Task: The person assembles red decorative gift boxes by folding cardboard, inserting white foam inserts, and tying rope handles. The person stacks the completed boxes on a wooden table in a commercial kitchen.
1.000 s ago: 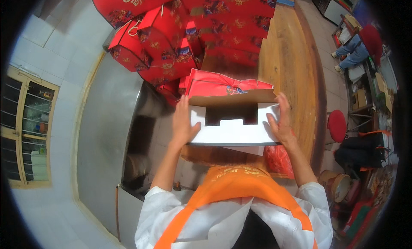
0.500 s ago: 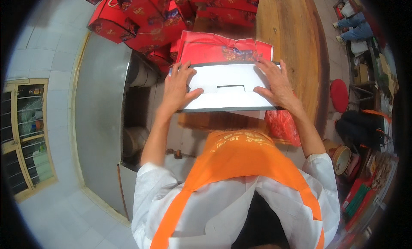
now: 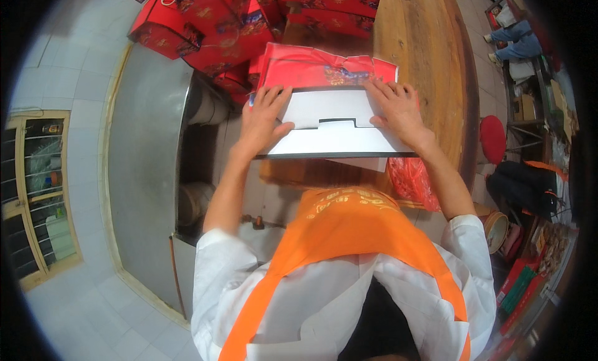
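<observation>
A white cardboard box (image 3: 336, 140) with dark edges lies in front of me at the near side of the wooden table (image 3: 417, 43). Its two white flaps meet along a middle seam with a notched slot. My left hand (image 3: 265, 121) grips the box's left end, fingers at the far edge and thumb on the seam. At the right end, my right hand (image 3: 402, 117) holds it the same way. Just beyond the box lies a flat red printed cardboard sheet (image 3: 296, 67), its near part hidden by the box.
Several red printed gift boxes (image 3: 212, 28) are piled at the far left. A red plastic bag (image 3: 411, 183) hangs by the table's near right. To the left stands a metal counter (image 3: 146, 149). A red stool (image 3: 492, 138) and a person's legs (image 3: 517, 43) are on the right.
My fingers have shifted slightly along the far edge, and my right hand lies flatter on the box. The flaps' seam sits a little farther from me.
</observation>
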A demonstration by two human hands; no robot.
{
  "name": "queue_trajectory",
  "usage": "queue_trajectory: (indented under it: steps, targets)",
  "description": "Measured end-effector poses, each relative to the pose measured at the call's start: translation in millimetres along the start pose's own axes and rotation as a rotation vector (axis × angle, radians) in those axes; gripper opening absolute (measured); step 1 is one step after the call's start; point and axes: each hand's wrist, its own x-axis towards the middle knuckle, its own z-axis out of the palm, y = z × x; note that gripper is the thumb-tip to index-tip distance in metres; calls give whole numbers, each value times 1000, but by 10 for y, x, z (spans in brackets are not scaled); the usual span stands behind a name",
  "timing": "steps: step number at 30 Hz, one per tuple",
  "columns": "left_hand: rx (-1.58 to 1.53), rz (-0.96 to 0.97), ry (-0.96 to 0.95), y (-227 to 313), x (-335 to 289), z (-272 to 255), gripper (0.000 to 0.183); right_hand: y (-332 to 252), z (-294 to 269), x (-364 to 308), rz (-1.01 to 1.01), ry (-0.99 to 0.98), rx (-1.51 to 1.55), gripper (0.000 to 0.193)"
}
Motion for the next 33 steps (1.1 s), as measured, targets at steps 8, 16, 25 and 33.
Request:
queue_trajectory:
  steps: [8,16,25,33]
  targets:
    - [151,48,64,33,34,-6,72,-14,-51,38,-37,-34,-35,74]
    - [36,17,14,-80,67,49,70,34,-109,82,-21,-200,-49,75]
    - [64,36,-94,-94,123,16,74,329,-19,47,-206,-191,346,68]
    - [-1007,-634,217,-190,-209,115,60,379,-42,-303,439,130,888,54]
